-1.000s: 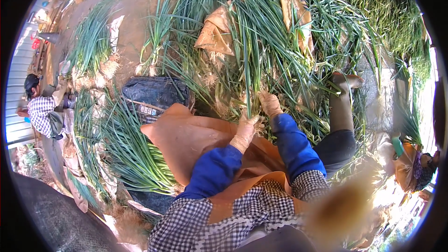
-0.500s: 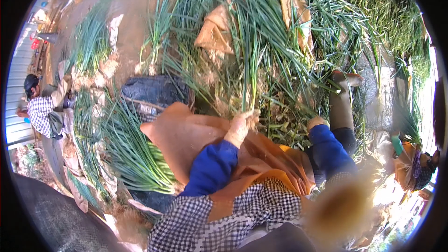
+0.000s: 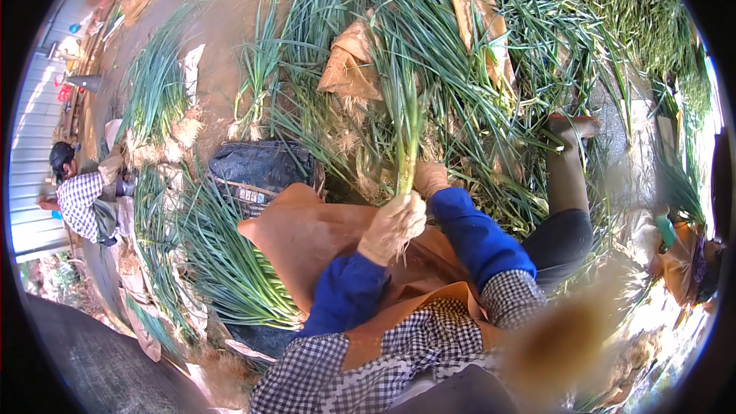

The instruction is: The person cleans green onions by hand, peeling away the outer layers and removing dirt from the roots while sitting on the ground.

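My left hand [image 3: 392, 226] is closed around the root end of a spring onion bunch [image 3: 409, 134], over the brown apron [image 3: 330, 218] on my lap. The green leaves of the bunch point away from me. Pale roots poke out below my fist. Right beside the stalks is my right hand [image 3: 431, 178], its fingers mostly hidden, so its grip does not show. Beyond both hands spreads a large heap of loose spring onions [image 3: 460, 84], with trimmed leaves and roots among them.
Left of my lap lies a stack of spring onions [image 3: 230, 253] near a dark plastic bundle [image 3: 264, 165]. Brown cloth pieces [image 3: 349, 61] rest on the heap. A person [image 3: 83, 192] sits at far left; another [image 3: 686, 261] at far right. My outstretched leg [image 3: 567, 184] borders the heap.
My right hand has moved left from the heap's right side to the stalks. My left hand has drawn slightly nearer, and a thicker bunch now shows in it.
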`<state>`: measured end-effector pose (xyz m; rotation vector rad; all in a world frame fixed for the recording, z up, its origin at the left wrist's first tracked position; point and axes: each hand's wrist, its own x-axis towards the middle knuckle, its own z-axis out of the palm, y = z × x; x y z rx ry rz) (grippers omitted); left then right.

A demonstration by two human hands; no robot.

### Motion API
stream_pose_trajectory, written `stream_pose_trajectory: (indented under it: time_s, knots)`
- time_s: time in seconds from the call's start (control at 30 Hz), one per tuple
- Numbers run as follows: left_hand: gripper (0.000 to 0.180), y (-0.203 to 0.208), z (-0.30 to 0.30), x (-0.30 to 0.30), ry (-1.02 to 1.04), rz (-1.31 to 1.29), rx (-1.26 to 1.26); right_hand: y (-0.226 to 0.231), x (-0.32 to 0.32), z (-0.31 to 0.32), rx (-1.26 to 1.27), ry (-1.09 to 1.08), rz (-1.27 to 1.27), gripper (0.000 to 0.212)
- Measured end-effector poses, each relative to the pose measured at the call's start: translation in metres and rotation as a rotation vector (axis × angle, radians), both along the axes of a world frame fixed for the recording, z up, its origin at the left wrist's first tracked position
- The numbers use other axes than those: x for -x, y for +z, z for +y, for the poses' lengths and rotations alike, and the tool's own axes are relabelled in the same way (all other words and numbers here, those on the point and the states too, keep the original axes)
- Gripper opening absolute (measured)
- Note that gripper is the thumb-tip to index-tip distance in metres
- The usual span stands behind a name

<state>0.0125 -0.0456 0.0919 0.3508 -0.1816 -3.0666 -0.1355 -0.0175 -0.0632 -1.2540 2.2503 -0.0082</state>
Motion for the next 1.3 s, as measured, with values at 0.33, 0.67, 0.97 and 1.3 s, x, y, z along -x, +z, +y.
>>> stream_pose_trajectory:
  time_s: [0.33, 0.67, 0.97, 1.3]
  knots:
    - [0.016, 0.002, -0.065, -0.024, 0.583, -0.31, 0.384, 0.042, 0.049, -0.069, 0.508, -0.309, -0.007, 0.026]
    - [0.02, -0.028, -0.058, -0.012, 0.657, -0.547, 0.386, 0.018, 0.139, -0.053, 0.704, -0.465, -1.151, 0.034]
    - [0.033, -0.059, 0.013, 0.025, 0.277, -0.493, 0.532, 0.101, 0.054, 0.025, 0.695, -0.527, -1.272, 0.016]
    - [0.021, -0.076, 0.023, 0.01, 0.276, -0.64, 0.531, 0.06, 0.05, 0.096, 0.549, 0.377, 0.06, 0.021]
